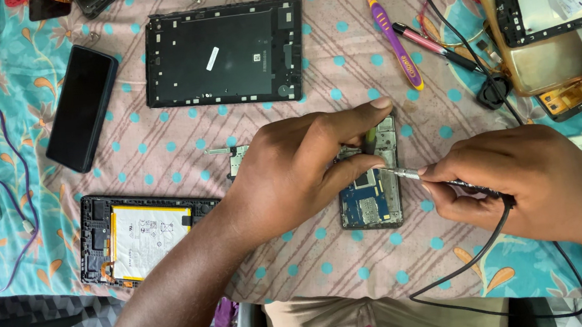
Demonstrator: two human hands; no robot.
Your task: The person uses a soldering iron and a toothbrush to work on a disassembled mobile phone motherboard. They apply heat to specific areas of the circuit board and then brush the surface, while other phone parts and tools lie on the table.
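My left hand (pixel 302 166) rests on a blue circuit board (pixel 372 205) lying on the dotted cloth, thumb and fingers pressing its top end. My right hand (pixel 526 177) grips a thin corded tool (pixel 454 181) like a pen, with its metal tip (pixel 390 171) touching the board just below my left fingers. The tool's black cable (pixel 490 243) loops down past the table's front edge. Part of the board is hidden under my left hand.
An open tablet shell with a battery (pixel 142 235) lies at front left, a dark tablet back frame (pixel 224 54) behind, a black phone (pixel 82 107) left. A toothbrush (pixel 386 25), a pen (pixel 431 45) and phone parts (pixel 554 2) crowd the back right.
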